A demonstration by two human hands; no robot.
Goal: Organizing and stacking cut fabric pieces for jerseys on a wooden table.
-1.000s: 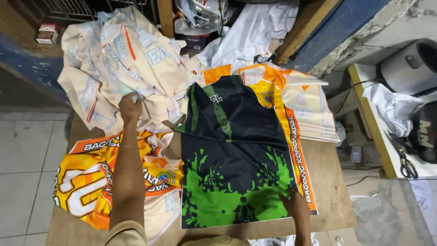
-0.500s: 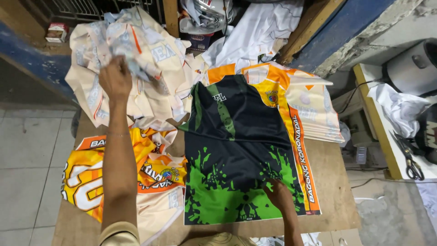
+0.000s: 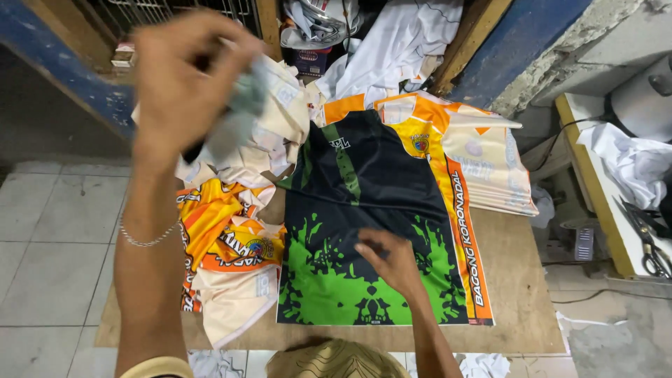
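Observation:
My left hand (image 3: 183,84) is raised close to the camera, fingers closed on a pale printed cloth piece (image 3: 241,119) lifted from the cream pile (image 3: 280,119) at the table's back left. My right hand (image 3: 392,260) rests flat on a dark navy jersey panel with a green splash print (image 3: 364,210), spread in the middle of the wooden table (image 3: 521,294). Under that panel lies an orange and cream printed panel (image 3: 462,210), showing along its right side.
Orange, yellow and cream printed pieces (image 3: 227,245) are heaped at the table's left. A stack of cream panels (image 3: 493,175) sits at the back right. White cloth (image 3: 399,49) hangs behind. Scissors (image 3: 647,241) lie on a side bench at the right. Grey floor tiles (image 3: 49,245) lie left.
My left hand has risen from the cream pile toward the camera, carrying a pale cloth piece. My right hand slid from the panel's lower right edge to its middle.

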